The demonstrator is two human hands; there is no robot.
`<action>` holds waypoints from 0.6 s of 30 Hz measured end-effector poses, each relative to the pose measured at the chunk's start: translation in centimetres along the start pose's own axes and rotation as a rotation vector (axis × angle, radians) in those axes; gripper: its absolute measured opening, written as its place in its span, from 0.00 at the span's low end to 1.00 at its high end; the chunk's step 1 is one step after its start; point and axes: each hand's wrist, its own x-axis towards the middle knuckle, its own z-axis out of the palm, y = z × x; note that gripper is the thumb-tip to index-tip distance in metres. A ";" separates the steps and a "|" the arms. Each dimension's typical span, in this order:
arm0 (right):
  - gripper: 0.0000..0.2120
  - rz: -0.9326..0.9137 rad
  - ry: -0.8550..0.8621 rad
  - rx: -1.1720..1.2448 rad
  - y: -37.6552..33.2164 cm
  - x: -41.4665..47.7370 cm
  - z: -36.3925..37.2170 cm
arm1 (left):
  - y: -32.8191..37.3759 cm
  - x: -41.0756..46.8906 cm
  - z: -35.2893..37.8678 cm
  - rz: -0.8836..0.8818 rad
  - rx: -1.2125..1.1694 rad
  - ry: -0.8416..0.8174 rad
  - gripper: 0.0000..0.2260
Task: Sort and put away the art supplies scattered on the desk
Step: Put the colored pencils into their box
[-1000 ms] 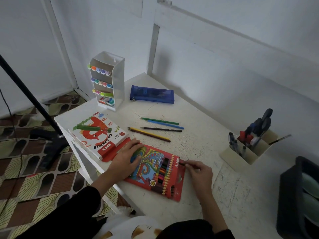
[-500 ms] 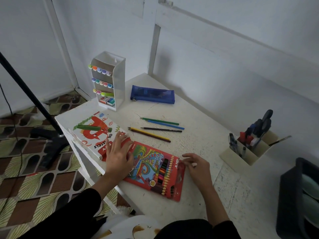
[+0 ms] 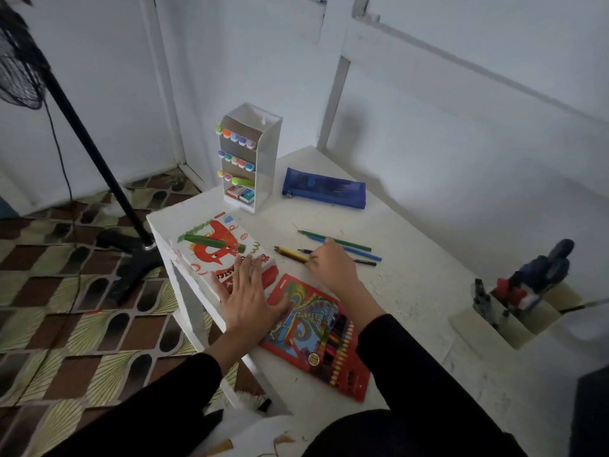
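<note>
Since the four loose pencils lie side by side on the surface (image 3: pixel 412 291), their long axes running left to right with the sharpened tips to the left, the coming pick looks best made across them from the near side. The yellow pencil (image 3: pixel 290 253) is nearest the person. The dark pencil (image 3: pixel 364 261), the blue pencil (image 3: pixel 362 253) and the green pencil (image 3: pixel 334 240) fan out just behind it.

The right hand (image 3: pixel 331 265) sits directly over the middle of this group and covers the back end of the yellow pencil. Its fingers are curled down among the shafts and the thumb is against the yellow one. I cannot tell whether it has actually closed a grip.

The left hand (image 3: pixel 252 300) is farther off to the near left. It is spread flat, fingers straight, and presses across the seam between the oil pastel box (image 3: pixel 217 245) and the red coloured-pencil box (image 3: pixel 316 334), gripping nothing. The red box lies just on the near side of the loose pencils and slants toward the person's right, with the right forearm crossing above it. That makes it the likely home for them, a short pull back.

Farther out are the blue pencil case (image 3: pixel 324 188), the marker rack (image 3: pixel 252 156) and, well to the right, the pen holder (image 3: pixel 514 311).
</note>
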 end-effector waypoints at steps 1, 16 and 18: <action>0.10 0.019 -0.019 -0.061 -0.5 0.3 0.1 | 0.0 0.0 -0.1 -0.001 0.004 -0.011 0.43; 0.06 0.213 0.282 0.594 7.3 -7.3 -4.1 | -0.3 0.1 0.1 0.203 -0.008 -0.002 0.34; 0.09 0.268 0.245 0.686 8.2 -10.0 -4.4 | -0.3 0.2 0.2 0.283 0.069 -0.032 0.35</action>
